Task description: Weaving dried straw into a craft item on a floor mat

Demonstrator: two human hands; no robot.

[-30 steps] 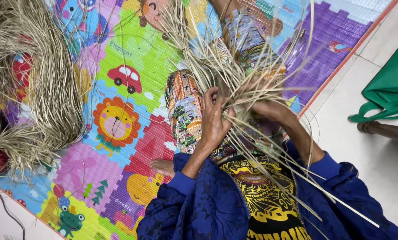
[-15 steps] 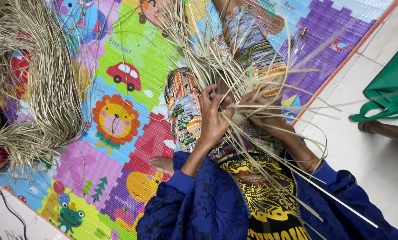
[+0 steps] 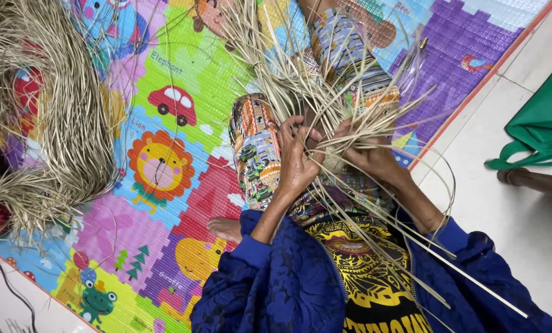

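1. A big heap of dry straw (image 3: 47, 105) lies on the play mat (image 3: 165, 203), well apart from both hands and far to the left of the left grip.
2. The mat is bright, with a lion, a red car and a frog pictured on it; it runs under the person's legs.
3. The left hand (image 3: 295, 163) has its grip closed on the bundle of straw strips (image 3: 325, 117), fingers curled round strands at the bundle's middle, just above the lap.
4. Just left of that grip sits the person's knee in patterned cloth (image 3: 255, 154), touching the hand's back.
5. The bundle fans out above both grips, and long strips trail down past them across the blue jacket (image 3: 288, 290).
6. The right hand (image 3: 371, 157) is closed too, pinching strands beside the left hand; the two grips nearly meet.
7. Right of the right grip, off the mat on the pale floor (image 3: 510, 222), a green bag (image 3: 538, 129) lies well apart.
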